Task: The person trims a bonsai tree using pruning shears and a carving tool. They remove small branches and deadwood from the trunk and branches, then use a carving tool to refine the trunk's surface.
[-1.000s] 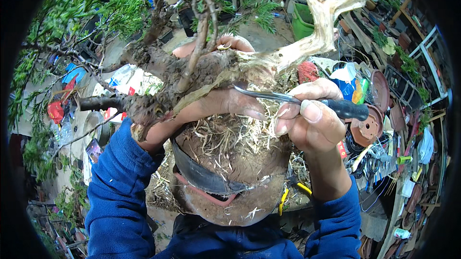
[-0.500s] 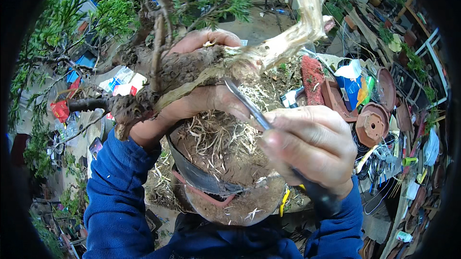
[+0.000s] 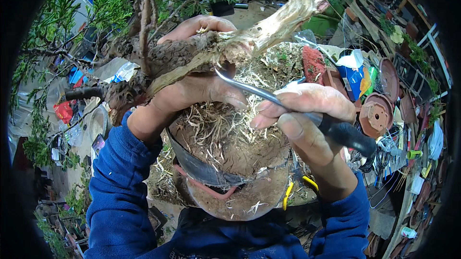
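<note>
A gnarled juniper trunk [image 3: 177, 52] with rough brown bark stretches across the upper left, ending in a pale stripped deadwood branch [image 3: 283, 21]. My left hand [image 3: 206, 91] is wrapped around it from below, thumb on the near side and fingers over the far side. In my right hand [image 3: 312, 110] is a curved metal hook tool [image 3: 247, 90] with a black handle [image 3: 353, 139]. Its pointed tip is close to the trunk's underside, near where bark meets bare wood; whether it touches I cannot tell. Wood shavings [image 3: 206, 124] litter the soil beneath.
Below the trunk is a black-rimmed soil container [image 3: 187, 160] on a round, dirty stand [image 3: 259, 194]. Green foliage [image 3: 57, 23] fills the upper left. Terracotta pots [image 3: 375, 117], a red scouring pad [image 3: 313, 64] and a blue packet [image 3: 350, 79] lie to the right; a yellow-handled tool [image 3: 288, 195] sits near the stand.
The trunk has shifted left and slightly up with my left hand. My right hand has rolled, exposing the black handle, and the hook tip has moved left and slightly up.
</note>
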Demonstrator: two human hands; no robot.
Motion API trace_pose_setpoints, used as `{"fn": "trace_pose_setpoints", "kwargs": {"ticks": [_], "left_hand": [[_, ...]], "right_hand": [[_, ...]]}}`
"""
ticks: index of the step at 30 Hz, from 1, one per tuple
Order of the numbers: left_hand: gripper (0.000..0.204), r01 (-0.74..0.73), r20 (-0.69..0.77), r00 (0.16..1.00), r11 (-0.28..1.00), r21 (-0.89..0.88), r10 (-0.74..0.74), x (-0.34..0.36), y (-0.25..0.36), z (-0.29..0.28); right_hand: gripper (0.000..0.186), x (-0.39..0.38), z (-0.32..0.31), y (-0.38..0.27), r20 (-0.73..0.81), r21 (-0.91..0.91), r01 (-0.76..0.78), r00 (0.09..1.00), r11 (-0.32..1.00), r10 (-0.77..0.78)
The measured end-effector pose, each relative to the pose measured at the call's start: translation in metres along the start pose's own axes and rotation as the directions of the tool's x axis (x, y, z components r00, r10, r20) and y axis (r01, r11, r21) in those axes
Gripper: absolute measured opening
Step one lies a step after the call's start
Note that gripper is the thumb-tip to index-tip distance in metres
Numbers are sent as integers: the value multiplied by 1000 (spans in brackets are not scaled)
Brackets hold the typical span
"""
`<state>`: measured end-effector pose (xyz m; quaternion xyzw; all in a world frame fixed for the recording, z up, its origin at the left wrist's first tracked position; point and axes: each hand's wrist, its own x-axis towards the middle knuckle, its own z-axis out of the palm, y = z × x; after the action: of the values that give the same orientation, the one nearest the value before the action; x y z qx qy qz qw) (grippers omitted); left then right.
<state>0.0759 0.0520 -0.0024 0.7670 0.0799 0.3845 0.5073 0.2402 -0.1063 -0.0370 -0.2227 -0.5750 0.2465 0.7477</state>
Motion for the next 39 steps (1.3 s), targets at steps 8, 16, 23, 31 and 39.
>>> {"fn": "trace_pose_setpoints", "kwargs": {"ticks": [8,16,23,31,39], "left_hand": [[94,-68,71,996,992,106,60,5,-4,-8],[93,-44,100,994,999,25,41,5,-4,-7],[74,-201,57,979,909,364,193,6,2,-4],[67,-231,76,973,916,327,219,3,9,0],[51,-310,129,951,837,451,283,-8,-9,1]], "right_hand": [[22,16,-14,17,69,-66,132,989,989,-127],[31,20,-11,-20,462,-641,558,829,528,-316],[29,16,3,-23,545,-621,603,791,501,-277],[29,-29,-3,-72,145,-804,45,982,593,122],[42,-36,11,-95,-111,195,-521,830,831,546]]}}
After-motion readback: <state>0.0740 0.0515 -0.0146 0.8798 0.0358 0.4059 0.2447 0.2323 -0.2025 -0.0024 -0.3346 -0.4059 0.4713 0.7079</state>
